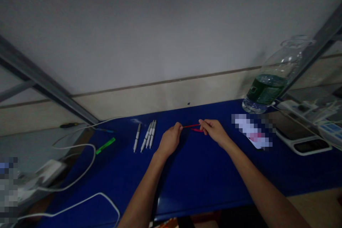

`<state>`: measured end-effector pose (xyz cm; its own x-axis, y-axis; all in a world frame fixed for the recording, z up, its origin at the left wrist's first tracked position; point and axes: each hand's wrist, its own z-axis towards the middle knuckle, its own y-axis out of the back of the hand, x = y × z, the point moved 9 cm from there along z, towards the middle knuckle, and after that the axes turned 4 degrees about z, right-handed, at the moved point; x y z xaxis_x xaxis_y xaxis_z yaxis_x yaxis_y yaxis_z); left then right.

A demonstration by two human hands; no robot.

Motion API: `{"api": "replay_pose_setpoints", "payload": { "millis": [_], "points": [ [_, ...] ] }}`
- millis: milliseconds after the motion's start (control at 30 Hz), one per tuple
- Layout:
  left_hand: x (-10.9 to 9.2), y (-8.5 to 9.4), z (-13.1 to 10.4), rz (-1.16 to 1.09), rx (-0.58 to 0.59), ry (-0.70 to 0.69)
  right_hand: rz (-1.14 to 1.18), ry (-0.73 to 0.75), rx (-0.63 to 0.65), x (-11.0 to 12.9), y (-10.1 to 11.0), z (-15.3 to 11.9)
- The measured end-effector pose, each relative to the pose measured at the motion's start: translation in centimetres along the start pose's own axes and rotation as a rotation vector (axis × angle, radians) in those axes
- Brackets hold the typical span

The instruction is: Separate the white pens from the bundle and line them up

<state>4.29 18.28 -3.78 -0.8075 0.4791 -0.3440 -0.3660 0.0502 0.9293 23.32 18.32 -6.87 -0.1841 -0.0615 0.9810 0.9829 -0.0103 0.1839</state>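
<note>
Over the middle of the blue table, my left hand pinches one end of a thin red stick. The other end is at the fingertips of my right hand, which is also closed. A short red piece shows just below the stick, beside my right fingers; it looks held in that hand. Left of my left hand lie several grey and white pens in a close group, with one similar pen a little apart.
A green object and white cables lie at the left. On the right are a big clear bottle, a blurred-out white packet and a grey-white device. Metal bars rise at both sides.
</note>
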Motion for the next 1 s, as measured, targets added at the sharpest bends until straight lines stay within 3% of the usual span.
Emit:
{"api": "replay_pose_setpoints", "payload": {
  "millis": [233,500,733,867,1000],
  "points": [
    [0.7,0.1,0.1,-0.172,-0.036,0.066,0.085,0.006,0.032,0.4,0.0,0.0],
    [-0.1,-0.2,0.0,-0.227,-0.006,0.022,-0.081,0.060,0.132,0.2,-1.7,-0.2],
    [1.2,-0.1,0.3,-0.305,-0.048,0.091,0.065,0.068,0.061,0.1,-1.2,0.0],
    [1.1,0.0,0.3,-0.205,-0.028,0.039,0.150,0.040,0.036,0.5,-0.5,0.0],
    [-0.3,-0.5,0.1,0.070,0.019,-0.069,0.145,0.036,0.102,1.0,-1.2,-0.3]
  ]
}}
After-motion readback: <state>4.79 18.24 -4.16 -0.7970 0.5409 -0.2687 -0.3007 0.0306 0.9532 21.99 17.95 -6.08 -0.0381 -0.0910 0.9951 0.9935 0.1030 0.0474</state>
